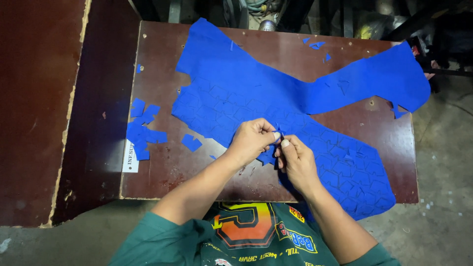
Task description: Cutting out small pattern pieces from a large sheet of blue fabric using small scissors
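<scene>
Where the two hands meet, just below the middle of the frame, a small blue cut piece [270,155] is pinched between them at the near edge of the big blue sheet [256,93]. The left hand [252,140] is closed in a fingertip grip on it from the left, and the right hand [295,160] is closed on it too, thumb up, seemingly so that the piece can be worked free along its scored outline. That sheet sprawls across the dark brown table [157,167] from the upper middle to the lower right, its surface covered with cut outlines of many like shapes, and it lies flat so the table bears its weight. At middle left, a loose heap of separated blue pieces [142,129] sits well apart from the sheet, probably kept aside as finished ones. A few blue scraps [315,45] lie near the top edge. A white label [129,156] clings to the table's left rim.
</scene>
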